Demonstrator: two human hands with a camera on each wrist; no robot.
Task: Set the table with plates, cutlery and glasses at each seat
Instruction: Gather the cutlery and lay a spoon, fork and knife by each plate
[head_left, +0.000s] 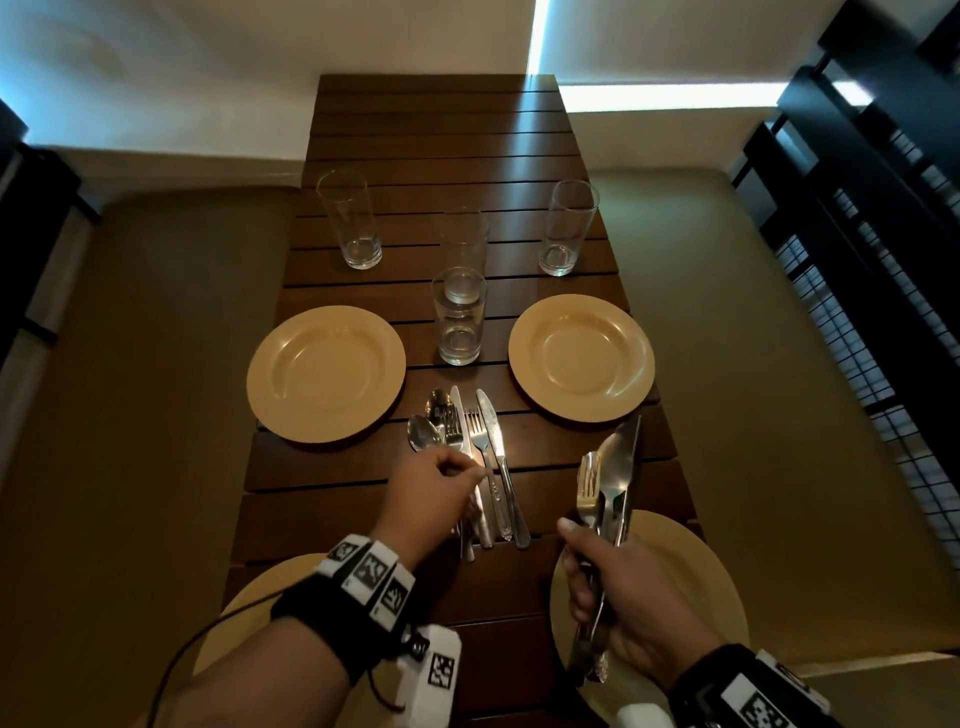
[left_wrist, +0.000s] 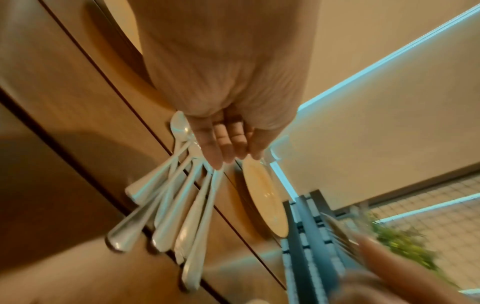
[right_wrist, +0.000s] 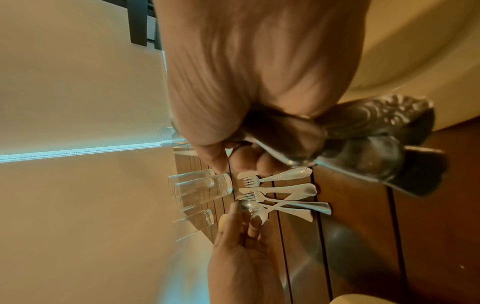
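Fingers (head_left: 574, 540) grip three utensils (head_left: 608, 483); four plates (head_left: 326, 374), four glasses (head_left: 459, 322).

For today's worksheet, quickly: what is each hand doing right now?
Left hand: pinches a fork in the cutlery pile.
Right hand: grips a fork, spoon and knife set.

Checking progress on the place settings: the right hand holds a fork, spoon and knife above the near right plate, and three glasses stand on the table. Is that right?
Not quite. The head view shows four glasses, not three. The rest holds: the right hand grips a fork, spoon and knife above the near right plate.
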